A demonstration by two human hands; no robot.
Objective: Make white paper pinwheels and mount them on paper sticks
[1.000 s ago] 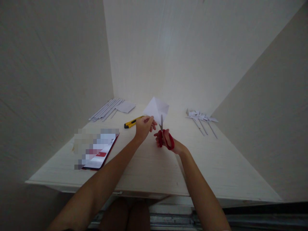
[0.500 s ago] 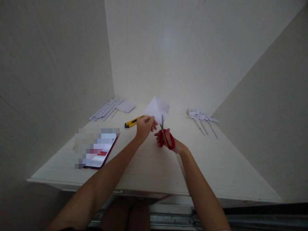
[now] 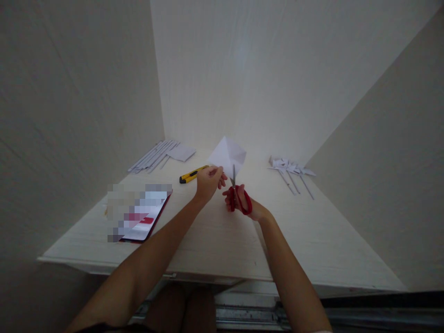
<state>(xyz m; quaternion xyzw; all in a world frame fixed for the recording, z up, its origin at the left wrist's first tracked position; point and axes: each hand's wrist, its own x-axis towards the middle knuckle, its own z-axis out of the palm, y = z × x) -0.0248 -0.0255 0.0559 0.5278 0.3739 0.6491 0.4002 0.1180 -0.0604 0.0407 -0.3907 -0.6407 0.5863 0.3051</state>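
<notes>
A creased white sheet of paper [image 3: 227, 155] is pinched by its near left edge in my left hand [image 3: 209, 183]. My right hand [image 3: 239, 200] has its fingers through the red handles of a pair of scissors [image 3: 246, 203]. The blades point away from me and lie at the paper's near corner; how far they reach into it I cannot tell. Just left of my left hand, a yellow and black utility knife [image 3: 190, 175] rests on the white table [image 3: 222, 245], its far end close to the fingers.
At the back left lie several rolled paper sticks [image 3: 152, 157] beside a stack of paper squares [image 3: 182, 152]. Several paper pinwheels [image 3: 291, 167] on sticks lie at the right. A phone or tablet [image 3: 147, 219], partly blurred out, sits at the left front. Walls enclose the table's back and sides.
The paper has tilted slightly, its far corner shifting a little up and to the right. Both hands and the scissors stay almost where they were.
</notes>
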